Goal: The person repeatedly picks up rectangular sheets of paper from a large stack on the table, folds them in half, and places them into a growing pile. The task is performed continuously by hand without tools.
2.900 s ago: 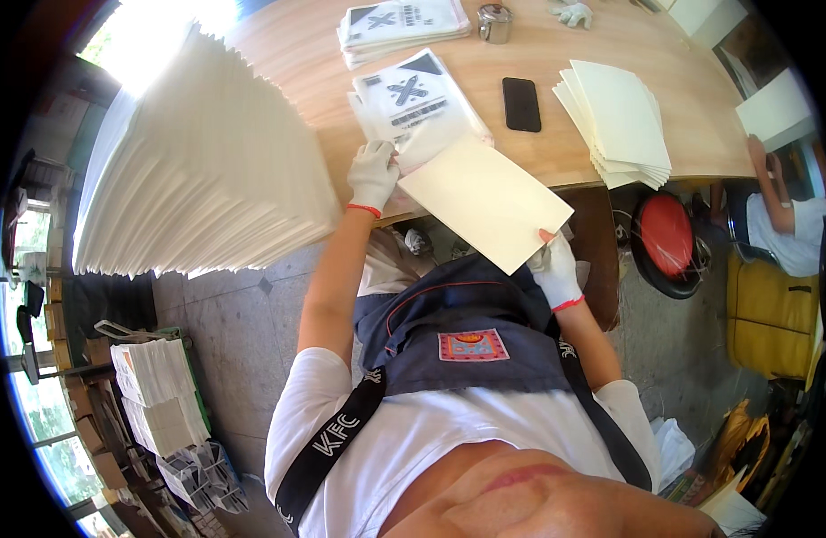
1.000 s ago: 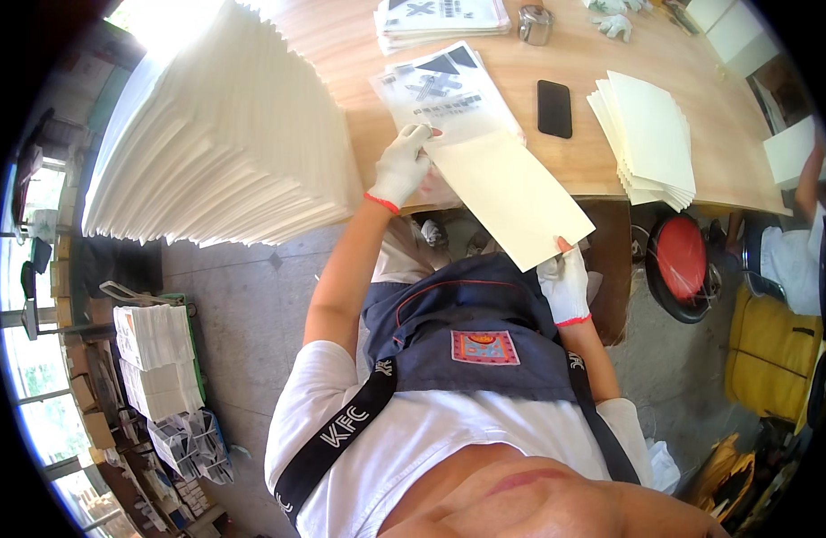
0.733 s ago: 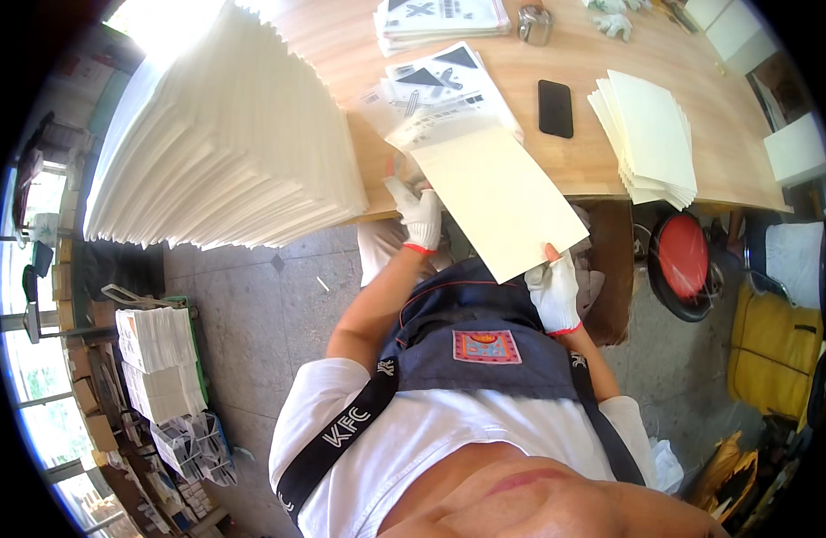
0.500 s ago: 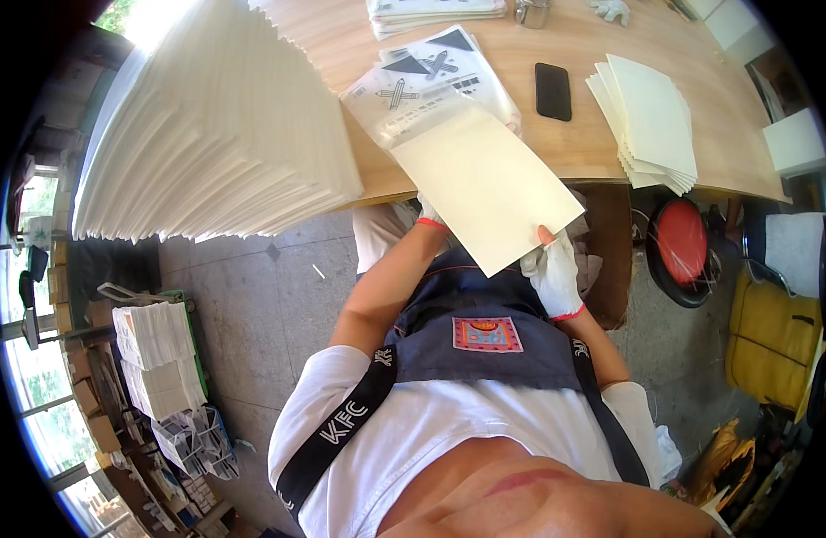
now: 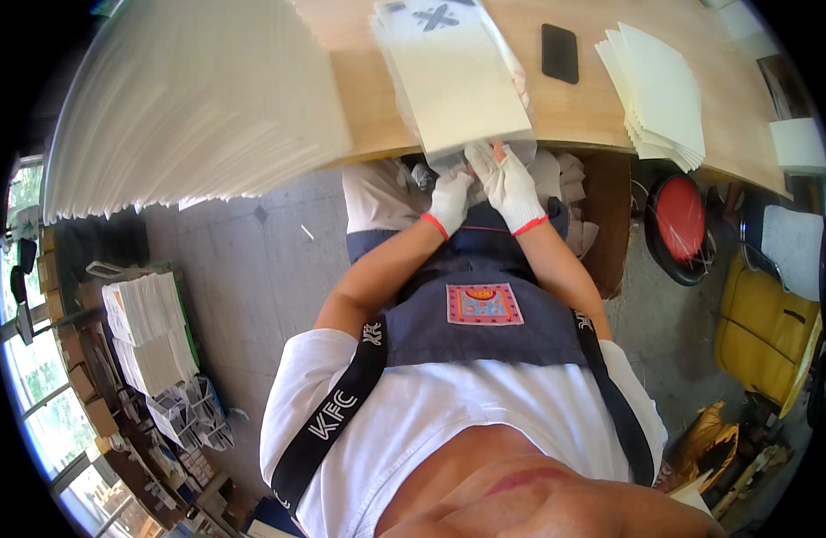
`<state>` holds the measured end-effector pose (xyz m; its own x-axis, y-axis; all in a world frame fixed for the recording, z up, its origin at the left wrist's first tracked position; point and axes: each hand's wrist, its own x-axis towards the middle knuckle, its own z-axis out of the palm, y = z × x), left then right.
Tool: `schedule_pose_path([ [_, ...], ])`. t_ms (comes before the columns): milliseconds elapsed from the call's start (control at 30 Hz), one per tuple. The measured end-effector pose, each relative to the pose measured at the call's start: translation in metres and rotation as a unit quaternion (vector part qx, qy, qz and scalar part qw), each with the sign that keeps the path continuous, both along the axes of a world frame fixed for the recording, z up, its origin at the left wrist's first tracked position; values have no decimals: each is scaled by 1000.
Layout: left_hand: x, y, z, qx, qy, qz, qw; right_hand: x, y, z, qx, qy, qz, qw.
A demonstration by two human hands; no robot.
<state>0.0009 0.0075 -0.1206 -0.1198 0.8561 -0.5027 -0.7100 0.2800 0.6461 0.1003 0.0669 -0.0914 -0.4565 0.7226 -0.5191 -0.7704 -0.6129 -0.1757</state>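
Note:
A cream sheet or thin stack of sheets (image 5: 467, 94) lies inside a clear plastic bag (image 5: 449, 158), whose near end hangs past the table edge. White gloves with red cuffs cover my hands, with some fingertips bare. My left hand (image 5: 449, 201) is closed at the bag's near edge, pinching the film. Beside it, my right hand (image 5: 511, 186) has its fingers stretched out against the near edge of the cream sheets. Beneath and beyond the bag lie more clear bags with a printed pencil pattern (image 5: 435, 16).
A tall stack of cream sheets (image 5: 198, 108) stands on the left of the table (image 5: 368, 108). To the right are a black phone (image 5: 560, 54) and a fanned pile of cream sheets (image 5: 655, 94). A red round stool (image 5: 678, 229) stands below the table's right side.
The cream sheets have moved away from me and into the bag, now squarer to the table. My left hand came out from under them; my right hand shifted left and forward.

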Motion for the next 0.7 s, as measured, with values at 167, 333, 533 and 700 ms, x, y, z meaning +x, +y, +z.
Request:
schedule_pose_path([
  [167, -37, -18, 10, -20, -20, -161, 987, 24, -14, 9, 243, -266, 236, 902],
  [333, -77, -17, 16, -60, 86, -45, 993, 0, -17, 32, 330, -415, 382, 757],
  [533, -94, -17, 29, -45, 236, -123, 963, -11, -21, 39, 360, -412, 401, 735],
  [700, -98, -23, 27, -52, 214, -115, 969, -23, -14, 32, 653, -584, 187, 445],
])
